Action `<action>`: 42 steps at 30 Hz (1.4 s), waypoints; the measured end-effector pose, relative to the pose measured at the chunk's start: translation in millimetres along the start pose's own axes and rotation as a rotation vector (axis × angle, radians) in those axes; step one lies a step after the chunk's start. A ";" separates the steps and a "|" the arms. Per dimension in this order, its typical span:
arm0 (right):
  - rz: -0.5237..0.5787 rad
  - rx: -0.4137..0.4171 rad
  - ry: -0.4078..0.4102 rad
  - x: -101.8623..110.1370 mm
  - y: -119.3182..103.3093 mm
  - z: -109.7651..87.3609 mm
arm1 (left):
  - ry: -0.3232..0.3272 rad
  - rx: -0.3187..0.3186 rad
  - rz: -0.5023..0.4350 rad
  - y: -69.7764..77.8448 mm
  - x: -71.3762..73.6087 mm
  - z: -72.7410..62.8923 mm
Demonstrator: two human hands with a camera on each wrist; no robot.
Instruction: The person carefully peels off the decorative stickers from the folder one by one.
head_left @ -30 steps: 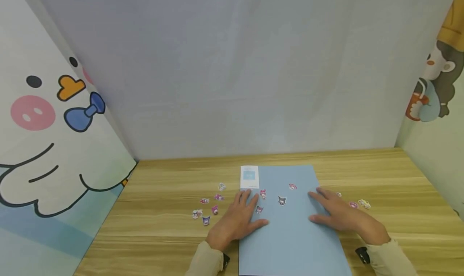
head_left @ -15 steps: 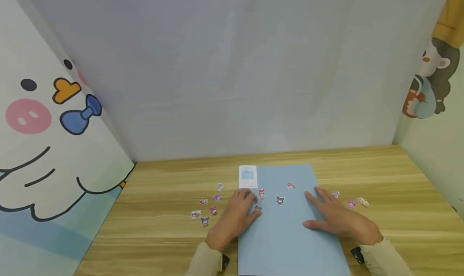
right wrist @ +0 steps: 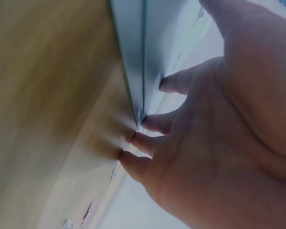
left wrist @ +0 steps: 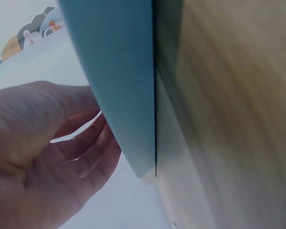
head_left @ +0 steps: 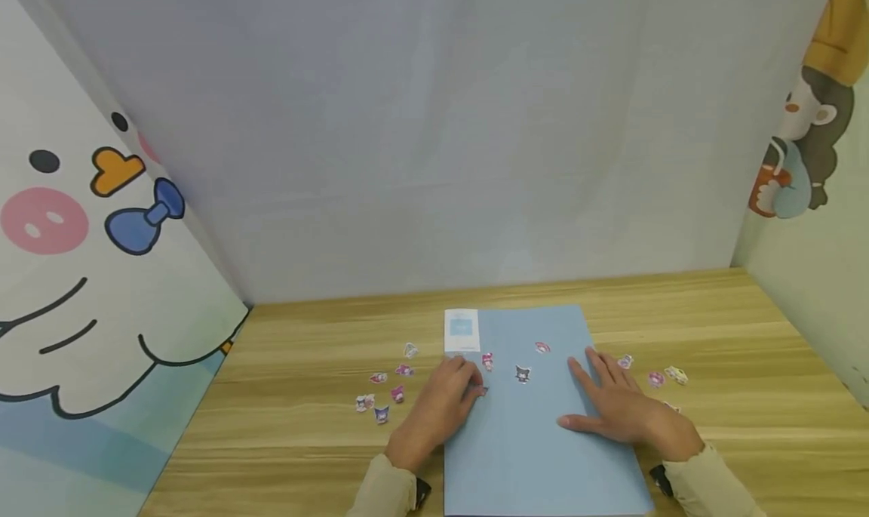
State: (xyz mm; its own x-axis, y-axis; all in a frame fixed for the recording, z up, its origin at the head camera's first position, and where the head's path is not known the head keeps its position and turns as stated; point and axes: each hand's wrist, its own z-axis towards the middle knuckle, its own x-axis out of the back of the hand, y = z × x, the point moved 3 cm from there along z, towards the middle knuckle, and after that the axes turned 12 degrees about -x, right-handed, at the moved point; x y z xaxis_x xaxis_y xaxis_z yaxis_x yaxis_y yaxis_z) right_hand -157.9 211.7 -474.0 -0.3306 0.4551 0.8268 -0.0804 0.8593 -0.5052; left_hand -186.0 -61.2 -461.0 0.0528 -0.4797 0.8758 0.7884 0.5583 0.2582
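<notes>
A light blue folder (head_left: 543,456) lies on the wooden table, a white label (head_left: 462,330) at its top left. My left hand (head_left: 441,404) is over its left side, thumb and fingertips pinching a small cartoon sticker (head_left: 485,391), mostly covered by the fingers. In the left wrist view, the left hand (left wrist: 47,152) bends in over the folder's edge. My right hand (head_left: 621,407) rests spread on the folder's right edge; in the right wrist view its outer fingertips reach the tabletop. Between the hands are a pink sticker (head_left: 487,361), a black-and-white sticker (head_left: 523,373) and a red-and-white sticker (head_left: 542,347).
Several loose stickers are scattered left of the folder, among them a blue-purple sticker (head_left: 382,414). More lie to the right, including a yellow sticker (head_left: 676,375). A pale cloth backdrop (head_left: 434,162) rises behind the table (head_left: 305,456), with cartoon-printed panels on both sides.
My left thumb and fingers have drawn together on the small sticker at the folder's left side. My right hand has slid slightly leftward, fingers still spread. The head view has shifted a little.
</notes>
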 end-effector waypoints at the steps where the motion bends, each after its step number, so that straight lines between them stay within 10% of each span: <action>1: -0.003 -0.004 0.001 -0.6 -0.3 0.6 | 0.005 0.004 -0.011 0.1 0.5 0.0; 26: 0.021 0.025 0.049 -18.1 14.5 13.3 | 0.073 0.179 -0.210 3.2 26.0 -25.8; 42: 0.032 0.017 0.064 -14.9 15.7 9.5 | 0.149 0.238 -0.106 -4.5 37.0 -57.5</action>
State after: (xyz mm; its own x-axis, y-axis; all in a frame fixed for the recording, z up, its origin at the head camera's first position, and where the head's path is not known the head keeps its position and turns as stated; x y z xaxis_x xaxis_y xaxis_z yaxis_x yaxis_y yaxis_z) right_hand -163.2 216.2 -496.7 -0.2722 0.4969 0.8240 -0.0867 0.8402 -0.5353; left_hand -152.4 -120.4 -453.3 0.0809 -0.6280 0.7740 0.6297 0.6341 0.4487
